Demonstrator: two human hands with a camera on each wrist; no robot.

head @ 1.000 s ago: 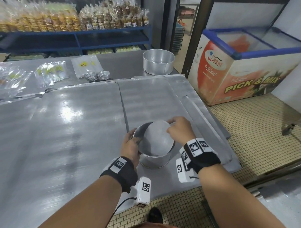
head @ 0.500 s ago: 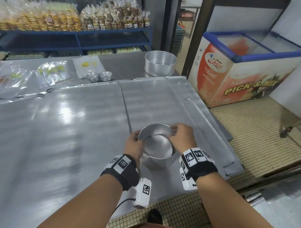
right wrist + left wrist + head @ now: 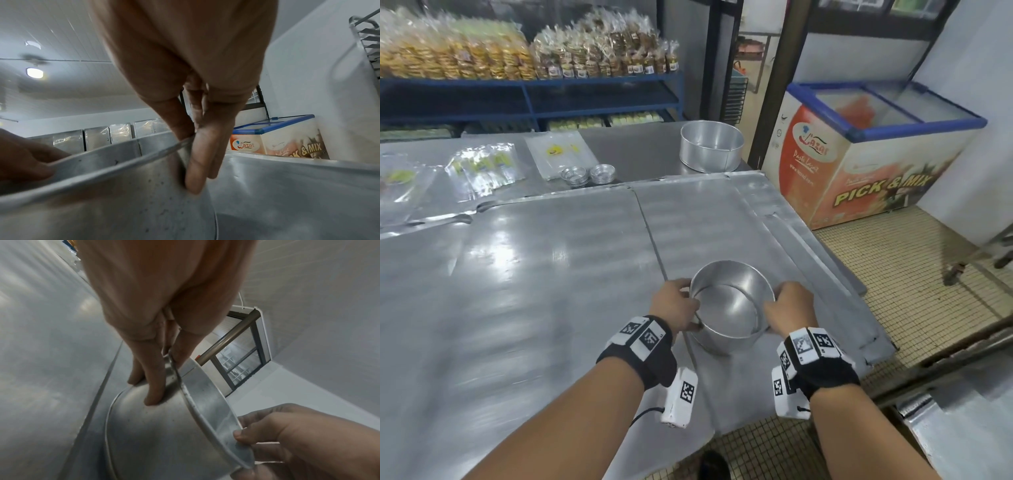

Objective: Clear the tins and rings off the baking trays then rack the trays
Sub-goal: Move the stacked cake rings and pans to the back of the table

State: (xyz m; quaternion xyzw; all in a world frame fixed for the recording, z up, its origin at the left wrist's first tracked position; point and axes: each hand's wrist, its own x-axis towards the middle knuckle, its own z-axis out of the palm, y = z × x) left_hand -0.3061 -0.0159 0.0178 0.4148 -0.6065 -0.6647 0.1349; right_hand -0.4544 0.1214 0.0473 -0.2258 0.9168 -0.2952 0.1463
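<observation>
- We hold the tin (image 3: 731,308) by its rim, left hand (image 3: 675,310) and right hand (image 3: 789,308) each pinching an opposite side, thumb inside and fingers outside.
- It sits just over the tray (image 3: 705,219), near the front edge; gripping both sides probably keeps it level for carrying off.
- A second tin (image 3: 710,147) stands beyond the trays.

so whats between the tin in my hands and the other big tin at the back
Only bare baking tray lies between the held tin and the far tin; the head view shows it.
</observation>
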